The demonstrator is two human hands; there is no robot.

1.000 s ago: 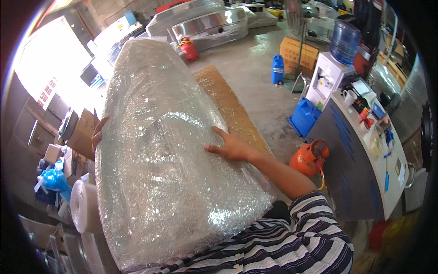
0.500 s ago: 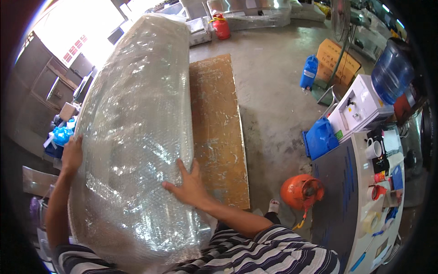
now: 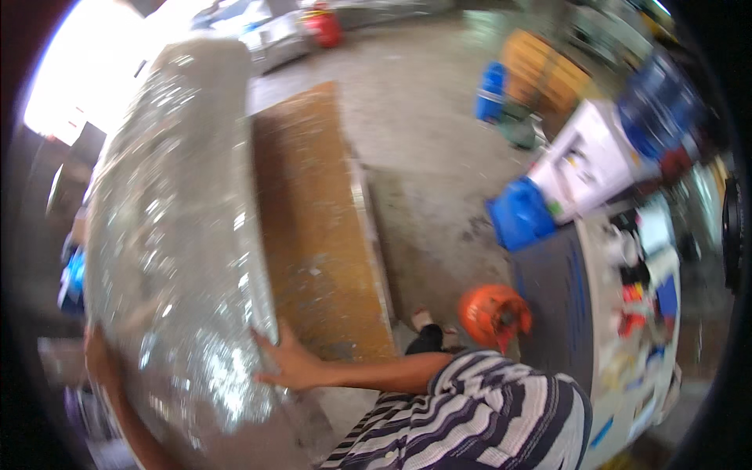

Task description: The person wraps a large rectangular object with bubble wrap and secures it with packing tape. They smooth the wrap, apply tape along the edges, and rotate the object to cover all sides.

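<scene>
A long, bulky bundle [image 3: 184,196] in shiny clear bubble wrap stretches away from me over the left part of a brown wooden board [image 3: 313,227]. What lies inside the wrap cannot be made out. My right hand [image 3: 291,362] rests on the bundle's right edge, fingers and thumb spread apart. Against its left edge is my left hand [image 3: 100,359], blurred, with its fingers partly hidden along the side of the wrap.
An orange gas cylinder [image 3: 493,315] stands on the floor to the right, beside a cluttered white table [image 3: 583,376]. Beyond are a blue jerrycan [image 3: 522,213], a white water dispenser [image 3: 583,160] and a cardboard box [image 3: 540,69]. A red cylinder [image 3: 322,28] stands at the far end.
The view has swung, so the whole scene sits further left and is blurred. Both my hands stay at the bundle's sides, the right one now lower on its edge.
</scene>
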